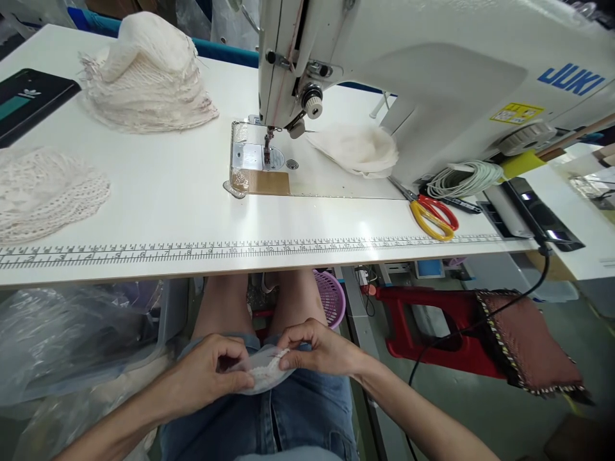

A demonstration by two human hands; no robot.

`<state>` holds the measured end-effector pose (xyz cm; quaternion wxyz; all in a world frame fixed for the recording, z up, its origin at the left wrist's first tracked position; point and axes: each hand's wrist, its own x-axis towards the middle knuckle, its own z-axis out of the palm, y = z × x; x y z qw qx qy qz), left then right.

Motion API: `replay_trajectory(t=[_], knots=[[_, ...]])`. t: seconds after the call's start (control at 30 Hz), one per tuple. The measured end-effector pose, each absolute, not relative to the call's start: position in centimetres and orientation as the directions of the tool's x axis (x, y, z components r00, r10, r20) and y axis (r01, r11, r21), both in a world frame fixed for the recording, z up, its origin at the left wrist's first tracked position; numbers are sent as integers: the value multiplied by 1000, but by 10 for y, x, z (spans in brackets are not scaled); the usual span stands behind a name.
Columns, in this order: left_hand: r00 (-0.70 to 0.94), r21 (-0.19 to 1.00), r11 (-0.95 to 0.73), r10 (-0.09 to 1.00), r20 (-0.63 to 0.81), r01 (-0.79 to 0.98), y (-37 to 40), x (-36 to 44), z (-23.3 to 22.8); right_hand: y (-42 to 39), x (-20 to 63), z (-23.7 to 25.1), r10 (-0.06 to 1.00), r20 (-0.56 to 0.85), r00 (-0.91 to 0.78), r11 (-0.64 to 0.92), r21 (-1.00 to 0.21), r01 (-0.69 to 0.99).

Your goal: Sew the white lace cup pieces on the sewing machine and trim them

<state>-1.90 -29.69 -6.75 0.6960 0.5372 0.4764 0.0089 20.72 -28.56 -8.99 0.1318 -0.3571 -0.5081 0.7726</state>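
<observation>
Over my lap, a small white piece of sheer fabric with a bumpy lace-like strip (263,371) is stretched between my two hands. My left hand (211,371) pinches its left end between thumb and fingers. At the right end, my right hand (307,349) grips the strip's edge between thumb and forefinger. Both hands are below the table's front edge. Above them on the table stands a white sewing machine (336,64), its presser foot (268,150) over the metal plate. A cream fabric piece (360,150) lies on the machine bed, right of the needle.
A tall pile of cream fabric pieces (148,77) and a flatter lacy pile (48,192) lie at left, near a black phone-like object (33,102). Scissors (432,218) and coiled white cord (466,179) are at right. A ruler strip (192,253) runs along the edge; a red stool (432,326) stands below.
</observation>
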Motion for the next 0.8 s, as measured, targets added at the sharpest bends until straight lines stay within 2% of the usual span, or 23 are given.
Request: replay_trajectory(t=[0.2,0.47,0.8], knots=[[533,758,363,548,-644,542,-296,-13,-64,-287,201,-90,592,-382,-709,-405,-902,148],[613,824,402,551,-567,400,-295,-20,-66,-285,204,-94,588,-490,-644,-552,-824,123],[543,745,495,512,-666,447,-295,-21,-66,-283,209,-93,592,-483,-645,-559,-823,103]])
